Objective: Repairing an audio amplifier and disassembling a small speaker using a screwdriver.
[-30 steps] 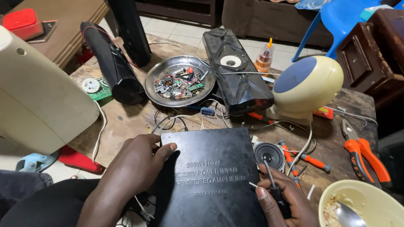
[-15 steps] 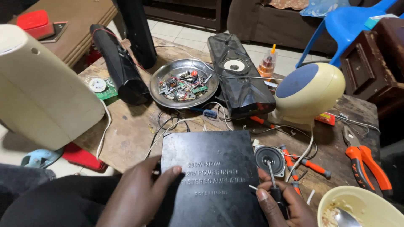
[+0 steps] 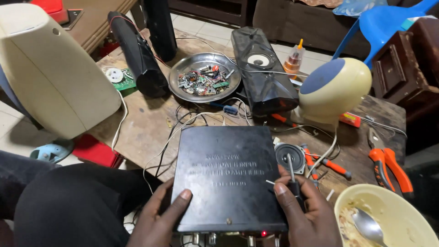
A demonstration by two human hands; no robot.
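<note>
While the left hand [image 3: 160, 219] grips the near-left edge of the black amplifier box [image 3: 227, 176], thumb flat on its lid, the box rests across the wooden table [image 3: 146, 123] edge; the right hand [image 3: 306, 215] steadies its right side (fingers pinching a small screwdriver [image 3: 291, 176]); a small round speaker [image 3: 290, 157] lies just beside.

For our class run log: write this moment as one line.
left hand: grips black amplifier box | right hand: holds screwdriver beside box | small speaker nearby
</note>
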